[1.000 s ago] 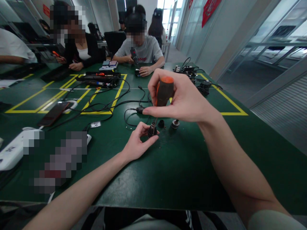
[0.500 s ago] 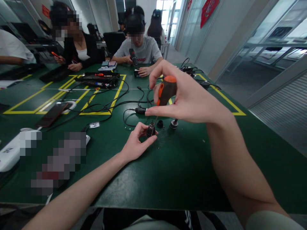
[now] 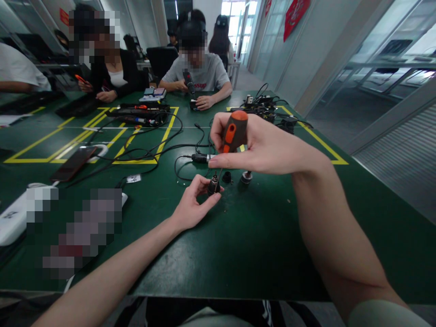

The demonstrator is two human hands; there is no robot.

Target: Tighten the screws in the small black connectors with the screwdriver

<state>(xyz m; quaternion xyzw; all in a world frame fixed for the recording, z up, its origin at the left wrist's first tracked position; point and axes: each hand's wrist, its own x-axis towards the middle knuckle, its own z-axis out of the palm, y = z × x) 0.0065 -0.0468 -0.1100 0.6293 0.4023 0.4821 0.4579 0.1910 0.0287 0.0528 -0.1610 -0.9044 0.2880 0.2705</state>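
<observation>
Between the thumb and fingers of my left hand [image 3: 194, 202] is a small black cylindrical part [image 3: 214, 185] with a metal tip pointing up, held upright at the table surface. My right hand [image 3: 259, 145] grips a screwdriver [image 3: 235, 129] by its orange and dark grey handle. The screwdriver leans, its thin shaft running down to the black part; whether the tip touches it I cannot tell. Just beyond my left fingertips stands a small black cap-like piece [image 3: 226, 177]. To its right is a round piece with a silver rim [image 3: 246, 177].
A black cable with a thick plug [image 3: 199, 158] lies beyond my hands. On the left are a phone [image 3: 73, 163], a white power strip [image 3: 20, 213] and a blurred-out object [image 3: 88, 222]. A tool tray [image 3: 143, 111] and a cable pile [image 3: 259, 106] lie farther back. A co-worker [image 3: 197, 68] sits opposite.
My right hand has lowered slightly, and its fingers have curled in closer around the screwdriver handle. The handle has turned, showing more of its orange side. My left hand has barely moved.
</observation>
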